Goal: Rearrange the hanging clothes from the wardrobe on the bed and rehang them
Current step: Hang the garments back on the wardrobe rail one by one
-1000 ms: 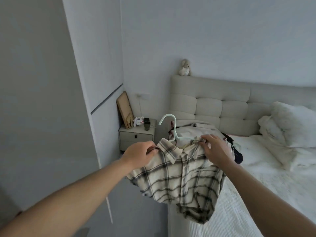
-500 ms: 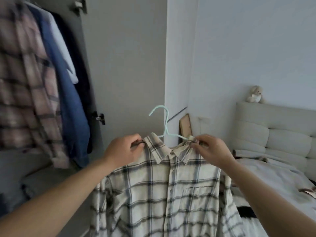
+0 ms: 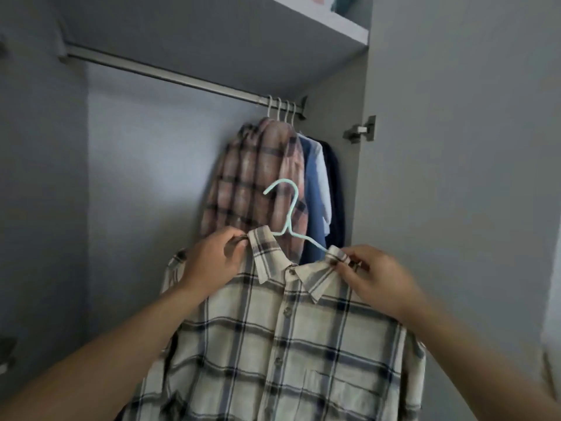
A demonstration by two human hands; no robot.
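Nearest the camera, the cream plaid shirt hangs front-out on a mint hanger. The left hand pinches the shirt's left shoulder by the collar, and the right hand pinches the other shoulder. The hanger's bar runs left-right, dipping toward the right hand, with the hook standing up and opening left. Behind it, four shirts sit bunched at the right end of the rod. Probably best to level it, lift the hook over the bare rod just left of them, then lower.
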